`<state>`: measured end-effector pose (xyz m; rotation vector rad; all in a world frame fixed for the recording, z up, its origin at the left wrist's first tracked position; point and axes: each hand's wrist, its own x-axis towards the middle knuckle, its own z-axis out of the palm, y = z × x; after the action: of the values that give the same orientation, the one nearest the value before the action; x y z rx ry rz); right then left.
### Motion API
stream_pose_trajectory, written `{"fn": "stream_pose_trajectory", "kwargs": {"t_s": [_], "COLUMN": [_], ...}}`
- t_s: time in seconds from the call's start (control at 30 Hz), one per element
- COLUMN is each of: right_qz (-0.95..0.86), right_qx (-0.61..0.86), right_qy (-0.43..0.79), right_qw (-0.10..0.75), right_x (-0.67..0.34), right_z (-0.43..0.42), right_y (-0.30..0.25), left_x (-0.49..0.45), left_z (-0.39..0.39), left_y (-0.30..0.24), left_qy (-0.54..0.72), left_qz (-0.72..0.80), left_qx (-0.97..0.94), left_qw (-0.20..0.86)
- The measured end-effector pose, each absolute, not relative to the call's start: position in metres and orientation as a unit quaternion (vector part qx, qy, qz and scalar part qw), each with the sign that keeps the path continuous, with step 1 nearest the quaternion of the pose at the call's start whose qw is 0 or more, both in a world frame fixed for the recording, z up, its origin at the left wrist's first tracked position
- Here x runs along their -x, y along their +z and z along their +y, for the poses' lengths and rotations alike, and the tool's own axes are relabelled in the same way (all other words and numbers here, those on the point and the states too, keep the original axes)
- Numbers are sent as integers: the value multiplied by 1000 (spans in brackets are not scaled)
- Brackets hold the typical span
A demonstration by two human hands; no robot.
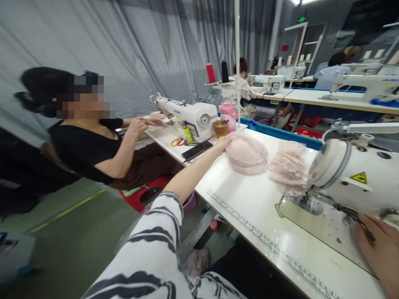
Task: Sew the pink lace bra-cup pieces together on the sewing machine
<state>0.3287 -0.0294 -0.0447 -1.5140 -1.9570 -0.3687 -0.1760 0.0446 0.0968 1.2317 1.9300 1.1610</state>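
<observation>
My left hand point(223, 143) reaches far out across the white table point(249, 207) and touches the left edge of a rounded stack of pale pink padded pieces point(247, 154); its fingers are mostly hidden behind the stack. Beside that stack lies a fanned pile of pink lace pieces point(289, 167). My right hand point(378, 247) rests flat on the bed of my white sewing machine point(352, 178) at the lower right, fingers lying together near the needle, nothing visible in them.
A co-worker in black point(87, 145) sits at the left, hands at another sewing machine point(190, 114). Orange scissors point(178, 142), a black phone point(197, 150), a cup point(220, 128) and a pink bottle point(228, 116) lie beyond. Thread cones point(211, 73) stand on a rack. More workstations behind.
</observation>
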Motion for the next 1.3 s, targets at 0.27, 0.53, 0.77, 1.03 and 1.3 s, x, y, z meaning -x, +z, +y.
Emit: {"fn": "stream_pose_trajectory", "kwargs": {"t_s": [0.27, 0.53, 0.77, 1.03, 1.3], "right_qz": [-738, -728, -736, -736, -725], "right_qx": [604, 608, 600, 602, 611], "right_qy": [-148, -177, -194, -201, -189], "right_qw": [262, 262, 246, 237, 255], "right_x": [-324, -321, -317, -324, -314], "right_z": [-27, -28, -28, -25, -26], "right_y": [-43, -42, -38, -43, -36], "left_x": [192, 165, 136, 154, 164], "left_z": [46, 57, 108, 132, 78], "left_y": [60, 90, 87, 59, 46], "left_qy": [362, 275, 181, 100, 118], "left_qz": [757, 748, 674, 701, 670], "left_qx": [-500, -604, -716, -701, -727], "left_qw": [214, 25, 22, 87, 87]}}
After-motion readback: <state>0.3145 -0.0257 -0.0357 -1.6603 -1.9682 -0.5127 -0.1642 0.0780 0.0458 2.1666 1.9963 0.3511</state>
